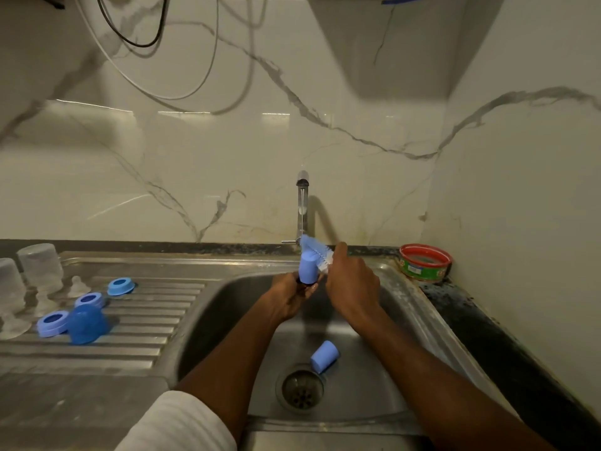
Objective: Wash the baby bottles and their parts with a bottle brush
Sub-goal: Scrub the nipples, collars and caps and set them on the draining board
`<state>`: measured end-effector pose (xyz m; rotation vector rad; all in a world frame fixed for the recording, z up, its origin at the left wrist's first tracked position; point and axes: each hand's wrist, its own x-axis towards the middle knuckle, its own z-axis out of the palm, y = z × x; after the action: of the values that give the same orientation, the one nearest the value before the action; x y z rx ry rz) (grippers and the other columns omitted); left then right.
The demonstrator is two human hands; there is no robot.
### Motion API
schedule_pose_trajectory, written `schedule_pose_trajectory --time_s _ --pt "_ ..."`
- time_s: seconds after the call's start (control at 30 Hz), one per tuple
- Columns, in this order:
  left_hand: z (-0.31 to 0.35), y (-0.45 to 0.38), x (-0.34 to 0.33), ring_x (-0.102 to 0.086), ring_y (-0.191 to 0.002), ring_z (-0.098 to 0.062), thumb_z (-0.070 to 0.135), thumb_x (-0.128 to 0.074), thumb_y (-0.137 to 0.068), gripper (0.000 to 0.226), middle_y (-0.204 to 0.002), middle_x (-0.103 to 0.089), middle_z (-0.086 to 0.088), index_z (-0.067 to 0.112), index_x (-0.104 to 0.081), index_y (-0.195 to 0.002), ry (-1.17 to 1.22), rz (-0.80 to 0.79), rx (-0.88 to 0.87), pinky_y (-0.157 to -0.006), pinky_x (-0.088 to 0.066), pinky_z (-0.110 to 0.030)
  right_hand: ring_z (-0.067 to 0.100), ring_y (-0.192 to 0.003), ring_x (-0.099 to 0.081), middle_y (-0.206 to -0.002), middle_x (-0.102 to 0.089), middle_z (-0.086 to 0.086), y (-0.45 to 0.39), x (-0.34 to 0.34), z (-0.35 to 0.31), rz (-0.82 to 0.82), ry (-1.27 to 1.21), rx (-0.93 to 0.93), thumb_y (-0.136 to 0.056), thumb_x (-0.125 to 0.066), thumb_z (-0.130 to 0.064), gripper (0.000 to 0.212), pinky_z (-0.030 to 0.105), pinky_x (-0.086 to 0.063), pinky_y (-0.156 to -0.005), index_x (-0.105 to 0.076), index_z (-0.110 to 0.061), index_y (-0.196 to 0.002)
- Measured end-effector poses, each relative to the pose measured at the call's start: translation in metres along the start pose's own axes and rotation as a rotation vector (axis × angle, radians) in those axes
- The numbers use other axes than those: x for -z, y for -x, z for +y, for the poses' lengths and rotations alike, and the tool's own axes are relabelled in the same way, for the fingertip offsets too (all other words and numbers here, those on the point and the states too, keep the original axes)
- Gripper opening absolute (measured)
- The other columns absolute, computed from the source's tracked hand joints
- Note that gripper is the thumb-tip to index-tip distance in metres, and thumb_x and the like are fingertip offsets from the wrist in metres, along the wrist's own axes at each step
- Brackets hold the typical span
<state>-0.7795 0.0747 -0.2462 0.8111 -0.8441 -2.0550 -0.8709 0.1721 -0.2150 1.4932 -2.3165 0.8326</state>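
My left hand (291, 296) grips a light blue bottle cap (308, 267) over the back of the steel sink (227, 307). My right hand (353, 281) holds a bottle brush (317, 249) with blue and white bristles, pressed against the cap's top. A second blue cap (323, 356) lies on its side on the sink floor beside the drain (300, 389). On the left draining board stand two clear bottles (40, 266) upside down, clear teats (78, 286), three blue screw rings (121, 286) and a darker blue cap (86, 323).
The chrome tap (302, 206) rises right behind the brush. A red and green tub (424, 262) sits in the corner on the dark counter (487, 330) to the right. Marble wall stands close behind and on the right. Cables hang high on the wall.
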Motion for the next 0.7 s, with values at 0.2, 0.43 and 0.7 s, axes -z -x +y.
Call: schedule_pose_trajectory --time_s 0.2,0.43,0.7 --pt "-0.006 -0.013 0.024 -0.068 -0.109 -0.028 0.010 -0.057 -0.101 0.017 -0.117 -0.072 -0.016 0.007 -0.066 -0.115 -0.542 0.027 -0.372 -0.097 -0.055 -0.037 0.023 -0.089 -0.060 -0.114 -0.064 0.010 -0.001 -0.002 0.010 -0.127 -0.059 0.056 -0.092 -0.067 -0.027 0.040 0.031 -0.040 -0.066 -0.045 -0.018 -0.125" --pt "-0.005 -0.017 0.036 -0.064 -0.112 -0.022 0.029 -0.035 -0.110 0.036 -0.123 -0.066 -0.012 0.008 -0.058 -0.129 -1.000 -0.006 -0.575 -0.102 -0.052 -0.040 0.023 -0.099 -0.062 -0.118 -0.063 0.009 -0.004 -0.004 0.012 -0.185 -0.098 0.047 -0.092 -0.069 -0.033 0.043 0.033 -0.048 -0.073 -0.047 -0.019 -0.126" --pt "-0.002 -0.015 0.025 -0.050 -0.065 -0.010 0.018 -0.037 -0.108 0.025 -0.085 -0.062 -0.006 0.013 -0.062 -0.107 -0.633 0.038 -0.444 -0.057 -0.042 -0.021 0.029 -0.097 -0.063 -0.115 -0.064 0.013 -0.007 -0.011 0.014 -0.152 -0.218 -0.045 -0.094 -0.064 -0.028 0.034 0.030 -0.042 -0.069 -0.052 -0.014 -0.122"
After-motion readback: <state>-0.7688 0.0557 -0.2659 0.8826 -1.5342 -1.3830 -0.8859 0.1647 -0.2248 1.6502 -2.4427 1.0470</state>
